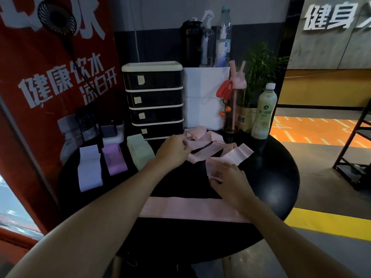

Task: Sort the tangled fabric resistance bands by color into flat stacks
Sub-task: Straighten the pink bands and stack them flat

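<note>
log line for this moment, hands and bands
left hand: grips pink tangle | right hand: pinches its near end | stacked: pale lilac stack, purple stack, green stack | flat pink band: front table edge

A round black table (277,177) is shown beneath the left hand (172,149) and right hand (228,181). Left of the left hand, a red banner (50,77) with white characters is seen, a black fan (57,17) at its top. Beyond both hands, 1 unit (154,101) of 4 dark drawers is placed before a dim grey wall (160,43). Right of the right hand, orange lined floor (313,129), a yellow stripe (331,223) and a black rack (363,133) are visible.
</note>
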`<move>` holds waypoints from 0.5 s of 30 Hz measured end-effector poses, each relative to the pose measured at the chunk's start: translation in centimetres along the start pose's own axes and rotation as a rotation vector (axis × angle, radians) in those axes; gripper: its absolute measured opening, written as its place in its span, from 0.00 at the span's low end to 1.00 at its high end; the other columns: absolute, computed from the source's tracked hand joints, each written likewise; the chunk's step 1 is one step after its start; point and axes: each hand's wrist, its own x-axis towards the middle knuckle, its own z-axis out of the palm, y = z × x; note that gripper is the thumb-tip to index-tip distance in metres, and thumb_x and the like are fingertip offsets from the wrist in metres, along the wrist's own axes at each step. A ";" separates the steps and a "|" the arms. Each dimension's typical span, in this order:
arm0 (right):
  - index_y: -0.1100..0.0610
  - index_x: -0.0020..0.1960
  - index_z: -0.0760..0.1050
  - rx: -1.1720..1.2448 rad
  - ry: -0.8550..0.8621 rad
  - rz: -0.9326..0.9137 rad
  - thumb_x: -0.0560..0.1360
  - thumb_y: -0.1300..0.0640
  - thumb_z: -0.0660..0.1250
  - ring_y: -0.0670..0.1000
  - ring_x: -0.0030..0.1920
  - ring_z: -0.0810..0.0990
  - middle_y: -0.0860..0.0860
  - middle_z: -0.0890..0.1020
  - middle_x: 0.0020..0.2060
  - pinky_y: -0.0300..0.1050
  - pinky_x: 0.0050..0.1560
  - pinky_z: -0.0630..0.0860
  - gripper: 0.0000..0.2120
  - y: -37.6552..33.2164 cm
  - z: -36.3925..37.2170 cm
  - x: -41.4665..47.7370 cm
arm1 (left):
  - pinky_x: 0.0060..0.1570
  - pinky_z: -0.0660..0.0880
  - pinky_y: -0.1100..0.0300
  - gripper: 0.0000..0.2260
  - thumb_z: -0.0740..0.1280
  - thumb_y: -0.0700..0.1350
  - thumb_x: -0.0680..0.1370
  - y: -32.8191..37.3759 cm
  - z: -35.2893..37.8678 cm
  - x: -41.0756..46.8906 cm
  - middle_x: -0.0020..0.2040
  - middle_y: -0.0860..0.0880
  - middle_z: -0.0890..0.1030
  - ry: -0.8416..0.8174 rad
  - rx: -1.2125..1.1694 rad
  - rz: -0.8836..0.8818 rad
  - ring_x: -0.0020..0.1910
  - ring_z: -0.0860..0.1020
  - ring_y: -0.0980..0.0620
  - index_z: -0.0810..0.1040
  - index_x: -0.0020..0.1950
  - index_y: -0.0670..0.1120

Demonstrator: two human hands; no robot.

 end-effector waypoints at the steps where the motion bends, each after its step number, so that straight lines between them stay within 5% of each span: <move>1: 0.49 0.46 0.77 0.006 -0.004 -0.001 0.75 0.48 0.65 0.51 0.53 0.74 0.47 0.77 0.50 0.51 0.54 0.72 0.05 0.0 0.0 0.0 | 0.56 0.75 0.52 0.11 0.64 0.46 0.79 -0.1 0.3 1.1 0.55 0.43 0.78 -0.012 0.023 -0.012 0.56 0.77 0.43 0.79 0.60 0.48; 4: 0.48 0.43 0.76 0.049 0.027 -0.006 0.75 0.48 0.65 0.49 0.51 0.74 0.44 0.76 0.46 0.51 0.53 0.73 0.05 0.0 0.3 -0.1 | 0.64 0.71 0.49 0.19 0.60 0.50 0.79 -1.0 1.5 3.4 0.62 0.39 0.74 -0.098 0.077 -0.069 0.62 0.73 0.38 0.70 0.70 0.58; 7: 0.49 0.43 0.76 0.099 0.073 -0.008 0.74 0.49 0.67 0.47 0.51 0.73 0.40 0.74 0.45 0.49 0.55 0.72 0.05 0.1 0.4 -0.1 | 0.62 0.74 0.46 0.23 0.55 0.57 0.72 -2.2 2.6 4.9 0.62 0.43 0.79 -0.189 0.078 -0.096 0.60 0.76 0.38 0.61 0.68 0.70; 10: 0.51 0.41 0.78 0.112 0.108 -0.012 0.74 0.50 0.67 0.46 0.46 0.74 0.43 0.78 0.41 0.49 0.52 0.75 0.06 0.1 0.3 0.0 | 0.65 0.71 0.42 0.28 0.55 0.57 0.76 -2.3 3.0 5.3 0.66 0.44 0.77 -0.244 0.135 -0.126 0.64 0.75 0.38 0.54 0.76 0.67; 15: 0.52 0.39 0.76 0.179 0.155 -0.012 0.71 0.51 0.70 0.46 0.40 0.76 0.45 0.77 0.37 0.49 0.45 0.77 0.06 0.1 0.4 0.0 | 0.66 0.67 0.41 0.19 0.59 0.49 0.80 -1.5 3.1 4.7 0.72 0.51 0.73 -0.171 0.182 -0.082 0.67 0.73 0.42 0.72 0.71 0.55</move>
